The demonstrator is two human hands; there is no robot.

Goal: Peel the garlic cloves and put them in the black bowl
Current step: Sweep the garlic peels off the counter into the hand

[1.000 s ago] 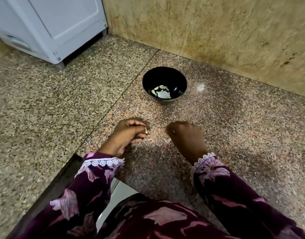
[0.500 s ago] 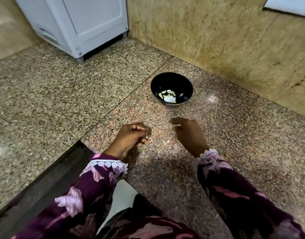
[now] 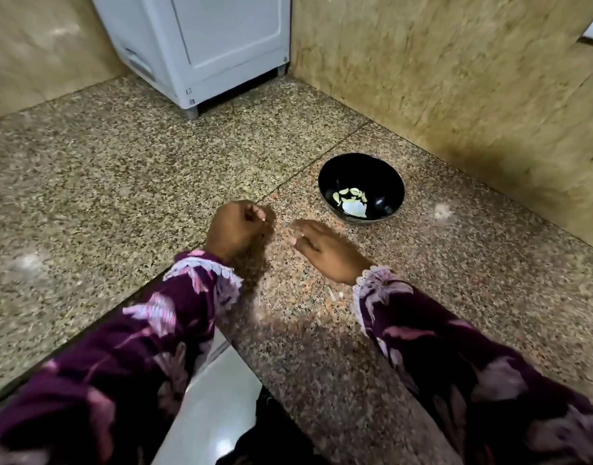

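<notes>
The black bowl (image 3: 390,182) stands on the granite floor near the wall, with several peeled garlic cloves (image 3: 350,200) in its bottom. My left hand (image 3: 236,229) rests on the floor to the left of the bowl, fingers curled tight and pinched together on a small garlic clove that barely shows. My right hand (image 3: 323,250) lies low over the floor just in front of the bowl, fingers stretched out and apart, fingertips touching the stone, nothing in it. The two hands are a short gap apart.
A white appliance (image 3: 204,45) stands on feet at the back, beside the beige stone wall (image 3: 456,78). A small scrap of peel (image 3: 340,294) lies by my right wrist. A dark floor edge and a white surface (image 3: 208,397) are under my left arm.
The view has swung up and left, so the bowl sits further right. My right hand has flattened its fingers onto the floor. My left hand stays pinched.
</notes>
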